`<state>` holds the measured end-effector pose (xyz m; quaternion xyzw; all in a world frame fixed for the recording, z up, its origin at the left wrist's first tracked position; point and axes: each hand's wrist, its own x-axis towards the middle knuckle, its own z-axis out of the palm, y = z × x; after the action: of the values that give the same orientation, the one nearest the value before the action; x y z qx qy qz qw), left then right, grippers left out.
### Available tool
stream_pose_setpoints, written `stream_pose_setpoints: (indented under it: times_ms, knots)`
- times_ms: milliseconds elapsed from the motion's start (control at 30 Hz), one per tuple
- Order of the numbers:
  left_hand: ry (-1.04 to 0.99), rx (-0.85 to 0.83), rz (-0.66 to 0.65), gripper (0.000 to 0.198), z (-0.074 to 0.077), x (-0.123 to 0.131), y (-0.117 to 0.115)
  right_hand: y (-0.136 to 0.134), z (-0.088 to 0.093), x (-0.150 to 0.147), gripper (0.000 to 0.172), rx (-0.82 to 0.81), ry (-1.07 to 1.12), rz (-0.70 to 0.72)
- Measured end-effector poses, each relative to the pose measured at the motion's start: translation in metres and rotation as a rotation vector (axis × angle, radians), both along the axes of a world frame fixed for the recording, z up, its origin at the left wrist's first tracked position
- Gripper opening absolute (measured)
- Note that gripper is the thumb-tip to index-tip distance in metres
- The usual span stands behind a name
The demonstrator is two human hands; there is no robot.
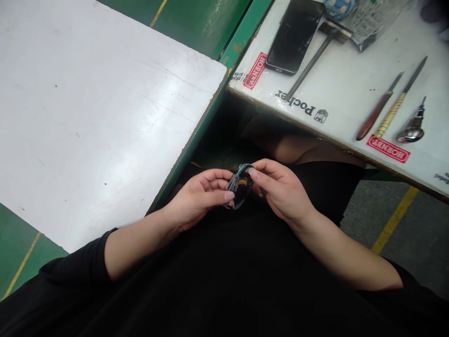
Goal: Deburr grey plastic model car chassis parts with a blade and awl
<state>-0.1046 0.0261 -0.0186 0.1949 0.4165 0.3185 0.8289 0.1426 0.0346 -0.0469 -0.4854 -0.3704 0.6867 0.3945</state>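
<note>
- Head view: black clothes (245,281) filled the bottom of the frame.
- A white table (98,107), faintly scratched, took up the upper left, its right edge running diagonally towards the centre.
- A white bench (347,79), printed upside down with "HORNBY" in red and "Pocher" in black, filled the upper right.
- Green floor (196,18) with a yellow line showed at the top, left of centre.
- The right hand (287,189), just right of centre, pinched the upper right of a cord bundle (238,178) between thumb and forefinger; the state of its other fingers could not be told.
- The left hand (198,194), left of centre, had its thumb and curled fingers closed on the bundle's left side.
- A phone (295,35) lay near the top, right of centre, dark screen up.
- A hammer (311,64) lay just right of it, handle slanting down-left.
- A yellow tool (391,114), a red-handled knife (375,114) and a bulb-handled tool (412,130) lay side by side at the right.
- The cord bundle, grey and looped, hung between both hands at the frame's centre, above the lap.
</note>
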Motion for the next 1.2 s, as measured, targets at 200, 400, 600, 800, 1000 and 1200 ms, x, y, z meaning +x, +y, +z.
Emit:
stream_pose_setpoints:
  times_ms: [200, 400, 600, 800, 1000, 1200]
  knots:
    - [0.182, 0.176, -0.017, 0.047, 0.002, -0.003, 0.0, 0.0, -0.001, 0.002, 0.037, 0.018, -0.033, -0.01]
    - [0.257, 0.24, 0.016, 0.041, 0.0, -0.002, -0.002, 0.0, -0.001, 0.001, 0.039, 0.071, -0.064, 0.006]
    - [0.201, 0.223, 0.112, 0.039, -0.003, -0.001, -0.004, -0.001, 0.0, 0.0, 0.036, 0.075, -0.042, -0.001]
    - [0.197, 0.176, 0.132, 0.039, -0.005, 0.0, -0.006, -0.001, 0.001, -0.001, 0.036, 0.075, -0.039, 0.009]
    - [0.199, 0.197, 0.171, 0.038, -0.009, 0.002, -0.007, -0.001, 0.001, -0.001, 0.034, 0.067, -0.01, 0.016]
    - [0.21, 0.193, 0.195, 0.037, -0.009, 0.003, -0.006, -0.001, 0.002, 0.0, 0.036, 0.05, -0.023, 0.024]
